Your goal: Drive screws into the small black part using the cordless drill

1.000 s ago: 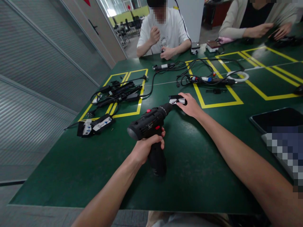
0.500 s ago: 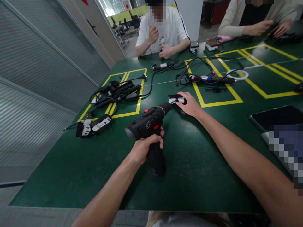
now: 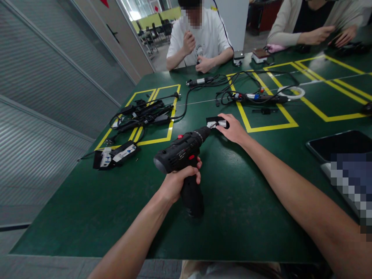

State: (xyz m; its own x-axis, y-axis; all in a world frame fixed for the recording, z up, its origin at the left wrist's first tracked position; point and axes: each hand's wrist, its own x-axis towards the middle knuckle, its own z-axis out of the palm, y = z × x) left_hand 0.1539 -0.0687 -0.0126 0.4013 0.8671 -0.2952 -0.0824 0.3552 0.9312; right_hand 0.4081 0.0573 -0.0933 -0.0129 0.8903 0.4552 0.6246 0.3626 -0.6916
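My left hand (image 3: 180, 180) is wrapped round the handle of a black cordless drill (image 3: 183, 149) with red buttons. The drill points away and to the right, its chuck and bit at a small black part with white labels (image 3: 217, 123). My right hand (image 3: 232, 130) grips this part at its right end, fingers closed over it. Whether the bit sits in a screw or hole is too small to tell. To the left lie black pieces with white and blue labels (image 3: 124, 152), beside a heap of black parts and cables (image 3: 145, 114).
Yellow tape (image 3: 273, 127) marks rectangles on the green table (image 3: 238, 217). Beyond my hands lie a corded tool (image 3: 255, 97), another corded tool (image 3: 200, 81) and a white ring (image 3: 292, 92). A phone (image 3: 343, 143) lies at right. Two people (image 3: 203, 42) sit across the table.
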